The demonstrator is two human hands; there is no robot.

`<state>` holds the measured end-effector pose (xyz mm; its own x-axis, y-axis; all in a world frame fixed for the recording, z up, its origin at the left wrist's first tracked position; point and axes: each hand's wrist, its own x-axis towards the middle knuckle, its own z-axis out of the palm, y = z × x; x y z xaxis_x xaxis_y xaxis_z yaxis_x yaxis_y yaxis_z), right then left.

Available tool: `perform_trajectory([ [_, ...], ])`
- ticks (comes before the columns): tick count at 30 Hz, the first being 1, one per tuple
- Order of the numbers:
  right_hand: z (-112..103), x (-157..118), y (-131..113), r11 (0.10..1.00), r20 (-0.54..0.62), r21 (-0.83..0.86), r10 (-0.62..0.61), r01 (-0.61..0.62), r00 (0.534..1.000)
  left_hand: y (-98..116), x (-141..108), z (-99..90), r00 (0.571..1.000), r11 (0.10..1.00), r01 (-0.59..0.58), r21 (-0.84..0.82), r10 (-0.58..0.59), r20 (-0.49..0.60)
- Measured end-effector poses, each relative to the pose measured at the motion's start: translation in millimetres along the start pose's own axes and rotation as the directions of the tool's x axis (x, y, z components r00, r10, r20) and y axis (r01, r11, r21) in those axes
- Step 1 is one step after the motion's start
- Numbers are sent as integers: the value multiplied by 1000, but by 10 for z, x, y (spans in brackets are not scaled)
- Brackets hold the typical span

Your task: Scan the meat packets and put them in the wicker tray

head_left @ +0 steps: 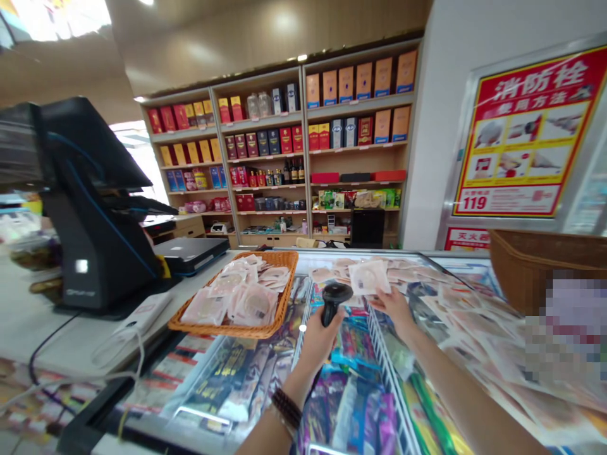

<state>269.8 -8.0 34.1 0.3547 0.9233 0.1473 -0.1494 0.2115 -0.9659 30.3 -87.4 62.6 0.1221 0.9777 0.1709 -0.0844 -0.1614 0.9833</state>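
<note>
My left hand (321,332) is wrapped round the handle of a black barcode scanner (336,292), its head pointing forward above the glass-topped freezer (294,379). To its right, my right hand (394,307) pinches the lower edge of a small clear packet (368,277) with a white label and barcode. Left of both hands, an orange wicker basket (283,318) holds several similar flat packets (253,302). More such packets (484,328) lie spread over the glass on the right, and a further row lies along the far edge behind my right hand.
A black point-of-sale terminal (90,208) and a flat black device (192,253) stand on the left counter, with a white cable (140,354) trailing down. A brown basket (526,265) sits at the right. Shelves of boxes (270,142) line the back wall.
</note>
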Motion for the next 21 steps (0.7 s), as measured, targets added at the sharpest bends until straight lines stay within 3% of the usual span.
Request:
perform_trajectory([
  [5,2,19,124,997,-9,16,-78,78,997,13,-26,36,999,999,6,36,-8,45],
  [11,-21,63,182,971,46,-131,-197,201,979,39,-34,34,999,1000,9,28,-10,31],
  [21,-19,72,205,967,63,-121,-219,225,974,27,-35,31,998,1000,9,6,-9,61],
])
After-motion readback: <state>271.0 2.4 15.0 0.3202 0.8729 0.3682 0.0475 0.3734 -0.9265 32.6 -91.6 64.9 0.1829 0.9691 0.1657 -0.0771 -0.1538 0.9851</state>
